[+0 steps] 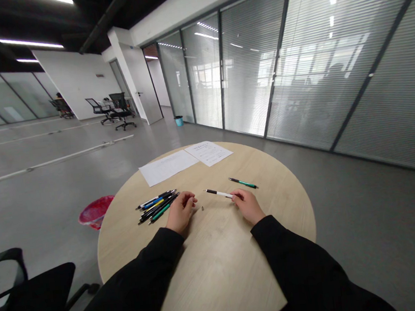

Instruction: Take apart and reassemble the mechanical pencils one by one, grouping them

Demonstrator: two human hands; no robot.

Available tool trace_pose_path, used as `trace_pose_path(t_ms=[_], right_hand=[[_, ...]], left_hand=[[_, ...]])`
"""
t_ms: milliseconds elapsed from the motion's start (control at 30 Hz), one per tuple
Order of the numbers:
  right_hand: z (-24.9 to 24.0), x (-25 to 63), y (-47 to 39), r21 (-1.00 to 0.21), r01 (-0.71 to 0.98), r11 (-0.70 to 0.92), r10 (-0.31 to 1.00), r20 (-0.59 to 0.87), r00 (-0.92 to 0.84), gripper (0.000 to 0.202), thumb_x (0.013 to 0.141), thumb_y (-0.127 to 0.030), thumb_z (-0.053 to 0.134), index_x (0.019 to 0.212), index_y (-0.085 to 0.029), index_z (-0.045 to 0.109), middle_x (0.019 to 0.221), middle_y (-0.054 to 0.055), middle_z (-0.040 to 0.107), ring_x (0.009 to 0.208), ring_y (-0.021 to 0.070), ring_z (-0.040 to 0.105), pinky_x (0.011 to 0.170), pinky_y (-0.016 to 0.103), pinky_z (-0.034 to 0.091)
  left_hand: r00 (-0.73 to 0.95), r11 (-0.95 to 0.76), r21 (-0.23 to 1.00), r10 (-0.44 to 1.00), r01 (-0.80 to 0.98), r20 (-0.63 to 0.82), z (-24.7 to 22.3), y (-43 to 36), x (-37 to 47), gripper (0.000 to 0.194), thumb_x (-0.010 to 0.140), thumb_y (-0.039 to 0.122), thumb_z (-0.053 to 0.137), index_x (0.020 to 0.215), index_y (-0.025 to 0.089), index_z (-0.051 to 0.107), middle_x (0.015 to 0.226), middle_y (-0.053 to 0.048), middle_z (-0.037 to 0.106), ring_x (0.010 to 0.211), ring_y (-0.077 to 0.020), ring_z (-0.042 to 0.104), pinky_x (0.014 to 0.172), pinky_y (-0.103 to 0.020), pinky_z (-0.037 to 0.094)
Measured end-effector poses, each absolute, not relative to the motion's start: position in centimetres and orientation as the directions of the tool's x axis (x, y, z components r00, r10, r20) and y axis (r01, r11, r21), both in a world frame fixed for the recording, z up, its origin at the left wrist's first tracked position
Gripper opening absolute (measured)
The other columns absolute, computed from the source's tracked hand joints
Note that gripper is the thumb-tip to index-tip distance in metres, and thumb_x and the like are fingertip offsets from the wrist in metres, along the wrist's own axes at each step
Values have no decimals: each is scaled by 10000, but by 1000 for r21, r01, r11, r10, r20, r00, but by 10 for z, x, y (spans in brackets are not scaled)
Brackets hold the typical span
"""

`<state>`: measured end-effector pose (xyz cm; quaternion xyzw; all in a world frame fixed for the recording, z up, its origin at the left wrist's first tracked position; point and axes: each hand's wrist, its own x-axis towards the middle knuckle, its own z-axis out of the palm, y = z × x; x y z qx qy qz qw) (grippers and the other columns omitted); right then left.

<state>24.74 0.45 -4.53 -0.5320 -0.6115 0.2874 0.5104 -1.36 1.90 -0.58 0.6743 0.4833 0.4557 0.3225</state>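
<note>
My right hand [248, 204] is closed on the rear part of a white pen with a black grip [218, 193]. A thin point sticks out of the pen's front end, directed left towards my other hand. My left hand [181, 210] rests at the right end of a pile of pens [156, 204], its fingers loosely curled and the thumb slightly apart, with nothing visible in them. A small greyish piece [202, 208] lies on the table between my hands, apart from both. Beyond my right hand lies a green pen with black ends [243, 183].
Two printed sheets of paper [169, 166] lie at the far side of the round wooden table [220, 273]. A red basin-like bin [96, 210] stands on the floor at the left, and a black office chair [30, 303] is close by. Glass partitions with blinds [305, 61] run behind.
</note>
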Motion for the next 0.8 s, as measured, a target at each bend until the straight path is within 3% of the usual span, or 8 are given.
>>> trace_pose_path(t_ms=[267,500,800], right_hand=[[-47,248,6,-891,365,271,942,323,90,212,817,-315,555,864,-186,716,754,42,683,705,201,607,650,296,460],[-43,247,2,-879,376,294,940,337,54,214,833,-304,545,881,-192,722,762,37,687,705,194,602,649,289,457],[-46,247,3,-861,388,328,931,364,19,207,845,-290,553,892,-188,728,800,36,698,727,185,598,687,286,452]], left_hand=[[61,-385,801,913,458,403,1,19,-13,180,821,369,598,808,190,618,760,-23,625,705,-176,560,630,-287,432],[-10,-273,942,960,198,280,-6,24,-13,228,757,393,675,805,179,614,741,-14,640,671,-155,570,637,-276,436],[9,-187,981,982,43,187,-4,21,-10,318,710,426,747,839,159,632,838,-64,713,698,-155,609,648,-281,476]])
